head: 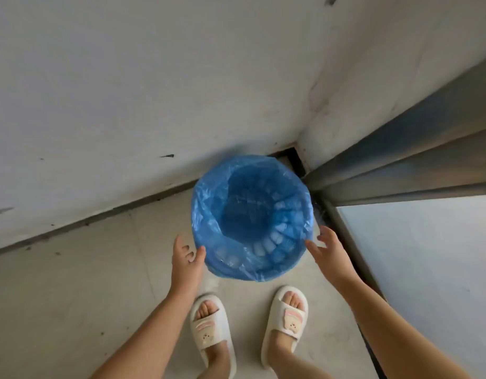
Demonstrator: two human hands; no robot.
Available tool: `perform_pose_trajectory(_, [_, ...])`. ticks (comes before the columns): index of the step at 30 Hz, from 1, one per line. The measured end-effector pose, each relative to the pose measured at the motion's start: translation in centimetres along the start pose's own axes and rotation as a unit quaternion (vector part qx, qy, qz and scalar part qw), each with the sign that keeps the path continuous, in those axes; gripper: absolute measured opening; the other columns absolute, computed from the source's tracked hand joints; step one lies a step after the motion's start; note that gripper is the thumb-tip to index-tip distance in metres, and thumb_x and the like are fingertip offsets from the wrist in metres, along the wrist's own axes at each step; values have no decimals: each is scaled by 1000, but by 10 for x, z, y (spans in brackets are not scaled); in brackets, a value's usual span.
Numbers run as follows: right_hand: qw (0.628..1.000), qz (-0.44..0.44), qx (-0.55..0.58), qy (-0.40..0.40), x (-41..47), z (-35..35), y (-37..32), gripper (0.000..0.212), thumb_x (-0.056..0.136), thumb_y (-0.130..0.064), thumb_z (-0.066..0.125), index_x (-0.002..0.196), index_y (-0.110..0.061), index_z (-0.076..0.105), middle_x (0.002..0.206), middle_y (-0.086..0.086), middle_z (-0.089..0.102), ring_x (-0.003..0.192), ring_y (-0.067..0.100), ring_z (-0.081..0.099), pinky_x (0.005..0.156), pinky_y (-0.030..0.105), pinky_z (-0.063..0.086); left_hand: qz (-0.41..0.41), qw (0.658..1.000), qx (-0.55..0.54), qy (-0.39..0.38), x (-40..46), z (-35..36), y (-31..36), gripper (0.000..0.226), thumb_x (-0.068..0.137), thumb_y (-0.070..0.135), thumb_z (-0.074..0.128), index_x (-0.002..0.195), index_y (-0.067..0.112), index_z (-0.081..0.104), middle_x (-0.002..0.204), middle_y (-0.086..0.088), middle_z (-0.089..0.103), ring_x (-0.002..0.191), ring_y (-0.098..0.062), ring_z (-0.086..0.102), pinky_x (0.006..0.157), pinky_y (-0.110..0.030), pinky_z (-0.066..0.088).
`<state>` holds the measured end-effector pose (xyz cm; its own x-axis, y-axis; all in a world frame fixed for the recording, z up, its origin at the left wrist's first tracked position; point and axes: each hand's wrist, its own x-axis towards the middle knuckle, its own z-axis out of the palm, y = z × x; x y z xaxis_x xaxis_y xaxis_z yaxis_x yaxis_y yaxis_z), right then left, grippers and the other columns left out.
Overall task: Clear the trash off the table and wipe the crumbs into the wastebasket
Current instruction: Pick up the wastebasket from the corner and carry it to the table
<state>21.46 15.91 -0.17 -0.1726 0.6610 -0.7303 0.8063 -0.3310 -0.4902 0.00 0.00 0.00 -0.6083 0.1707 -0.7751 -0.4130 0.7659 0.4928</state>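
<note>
The wastebasket [252, 217], lined with a blue bag [209, 203], stands on the floor [72, 283] in the wall corner; the left hand [185, 258] and right hand [328, 248] flank its rim, fingers spread, gripping nothing

Wastebasket [251, 217], seen from above: round, upright, lined with a translucent blue bag [206, 214] folded down over the rim. Pale slatted walls show through the liner. It stands on the floor in a wall corner; no contents visible.
</note>
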Motion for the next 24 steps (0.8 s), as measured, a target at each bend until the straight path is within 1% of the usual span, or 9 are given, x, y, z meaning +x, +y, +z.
perform_pose_trajectory(2, [999, 14, 50, -16, 16, 14, 10, 59, 89, -30, 57, 140, -17, 30, 133, 5, 49, 89, 13, 60, 93, 40, 50, -38, 995, -80, -37, 23, 12, -12, 62, 91, 19, 56, 146, 21, 28, 131, -9, 54, 112, -26, 59, 93, -40, 49])
perform_pose_trajectory(4, [994, 10, 102, -33, 26, 25, 18, 51, 90, -26, 57, 136, -24, 35, 129, 1, 53, 96, 17, 61, 89, 44, 53, -62, 990, -109, -64, 39, 20, -18, 36, 87, 19, 59, 122, 22, 53, 120, -10, 64, 98, -24, 65, 82, -40, 53])
perform_pose_trajectory(6, [990, 6, 135, -27, 31, 34, 23, 37, 92, -19, 54, 125, -29, 43, 123, 3, 59, 98, 20, 63, 82, 42, 56, -74, 989, -111, -65, 42, 26, -20, 18, 86, 15, 56, 102, 22, 59, 114, -14, 67, 96, -30, 65, 84, -44, 53])
perform_pose_trajectory(10, [978, 33, 205, -34, 20, 27, 3, 34, 94, -12, 48, 127, -20, 46, 114, 4, 63, 90, 15, 66, 65, 27, 59, -93, 984, -128, -76, 28, 17, -3, 21, 88, 3, 47, 102, 15, 58, 104, -12, 65, 85, -25, 64, 81, -40, 53])
perform_pose_trajectory(13, [976, 43, 209, -47, -14, 5, -23, 31, 94, -12, 49, 125, -17, 48, 109, 2, 65, 88, 15, 67, 64, 26, 60, -99, 985, -115, -88, -9, -7, 18, 20, 89, 4, 46, 97, 20, 57, 96, -7, 66, 84, -22, 64, 86, -43, 53])
perform_pose_trajectory(16, [977, 36, 201, -64, -67, -26, -58, 28, 94, -15, 50, 121, -19, 50, 104, -4, 65, 87, 14, 67, 60, 21, 58, -100, 984, -112, -92, -65, -42, 46, 20, 89, 5, 46, 100, 18, 56, 91, -3, 66, 81, -19, 64, 82, -39, 53])
perform_pose_trajectory(18, [977, 27, 200, -72, -108, -47, -84, 27, 94, -15, 51, 120, -19, 50, 99, -8, 64, 84, 14, 65, 56, 18, 56, -101, 984, -115, -96, -106, -68, 65, 21, 89, 6, 47, 105, 16, 56, 94, -5, 66, 84, -21, 64, 83, -41, 53])
perform_pose_trajectory(20, [978, 22, 196, -74, -149, -67, -109, 28, 93, -14, 52, 121, -18, 50, 99, -6, 64, 85, 14, 65, 58, 21, 58, -100, 984, -117, -90, -149, -94, 82, 26, 88, 8, 48, 112, 13, 55, 99, -7, 66, 89, -24, 64, 91, -45, 52])
perform_pose_trajectory(24, [983, -12, 163, -90, -227, -103, -159, 31, 93, -17, 53, 123, -18, 49, 111, 0, 62, 93, 20, 65, 76, 34, 59, -86, 981, -158, -68, -236, -143, 111, 24, 89, 8, 48, 112, 15, 53, 94, -3, 65, 88, -22, 63, 95, -45, 51])
